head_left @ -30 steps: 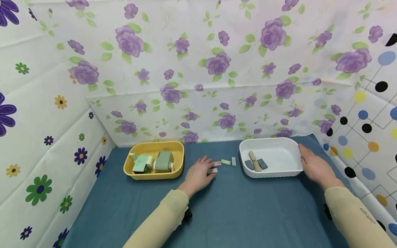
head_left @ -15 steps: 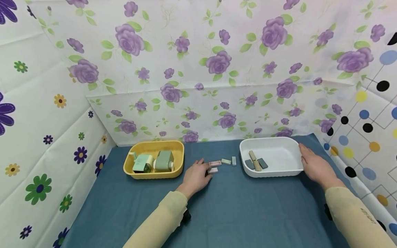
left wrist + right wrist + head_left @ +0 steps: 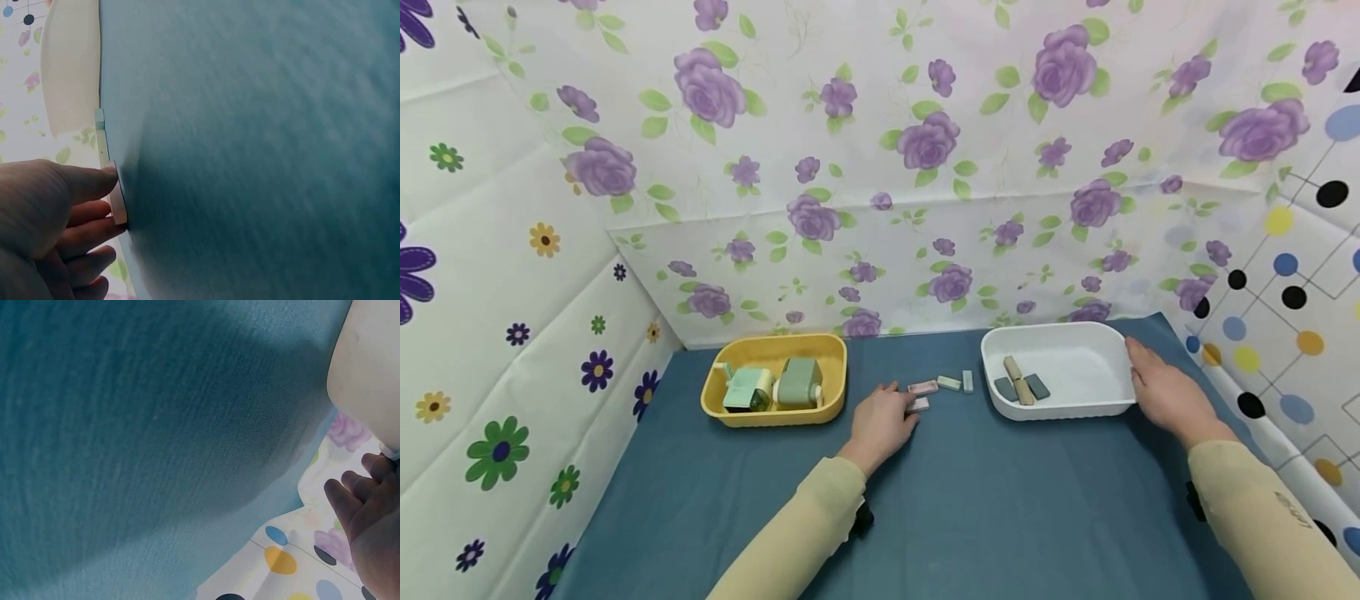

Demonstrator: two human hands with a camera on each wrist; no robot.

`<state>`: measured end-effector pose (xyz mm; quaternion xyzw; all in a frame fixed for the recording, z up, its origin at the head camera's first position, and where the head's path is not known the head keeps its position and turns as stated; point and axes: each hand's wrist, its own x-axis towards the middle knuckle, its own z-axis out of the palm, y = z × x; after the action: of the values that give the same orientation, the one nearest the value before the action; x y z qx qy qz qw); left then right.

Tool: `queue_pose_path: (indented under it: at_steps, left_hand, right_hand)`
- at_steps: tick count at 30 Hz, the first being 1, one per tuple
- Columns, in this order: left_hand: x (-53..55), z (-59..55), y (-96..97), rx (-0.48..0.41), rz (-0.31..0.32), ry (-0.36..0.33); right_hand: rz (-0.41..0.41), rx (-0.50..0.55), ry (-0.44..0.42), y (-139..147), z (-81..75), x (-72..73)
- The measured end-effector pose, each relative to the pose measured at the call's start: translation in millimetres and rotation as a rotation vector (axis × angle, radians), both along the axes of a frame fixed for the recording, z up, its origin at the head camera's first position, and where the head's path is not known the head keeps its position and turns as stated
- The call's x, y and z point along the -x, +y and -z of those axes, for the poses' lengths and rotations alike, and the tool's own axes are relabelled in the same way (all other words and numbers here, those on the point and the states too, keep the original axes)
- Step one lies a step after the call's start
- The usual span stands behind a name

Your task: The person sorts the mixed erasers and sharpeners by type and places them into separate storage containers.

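Note:
My left hand (image 3: 880, 429) reaches to a small group of little rectangular blocks in the middle of the table. Thumb and fingers pinch the nearest one, a pale pinkish block (image 3: 117, 203), still down at the cloth. Just beyond it lie a pink block (image 3: 922, 387), a pale yellow-green block (image 3: 948, 383) and a light blue-grey block (image 3: 967, 382). My right hand (image 3: 1172, 396) rests with extended fingers against the right end of a white tray (image 3: 1086, 371). Inside that tray, at its left, are a beige rolled piece (image 3: 1017, 379) and dark grey-blue flat pieces (image 3: 1037, 386).
At the left stands a yellow tray (image 3: 833, 367) holding a mint-green boxy item (image 3: 748, 387) and a grey-green one (image 3: 799, 382). Blue cloth (image 3: 970, 508) covers the table. Patterned sheets (image 3: 880, 200) hang behind and at both sides.
My left hand drew back slightly to the left, uncovering the pink block, and stays at the nearest block. The right hand keeps its place on the white tray. The head view tilts a little.

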<state>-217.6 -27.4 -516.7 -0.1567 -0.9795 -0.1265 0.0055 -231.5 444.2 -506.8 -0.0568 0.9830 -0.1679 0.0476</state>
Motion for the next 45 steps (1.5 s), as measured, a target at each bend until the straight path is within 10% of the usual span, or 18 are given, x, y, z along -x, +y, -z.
queue_pose_path:
  at_steps: [28,45]
  left_hand:
    - [-5.5,2.9,2.7,0.042,0.034,0.073]
    - [-7.8,-5.7,3.4,-0.102,0.027,0.141]
  right_hand:
    - [-0.008,-0.005,0.009,-1.5,-2.1,-0.3]
    - [0.002,0.001,-0.003,-0.1,-0.6,0.5]
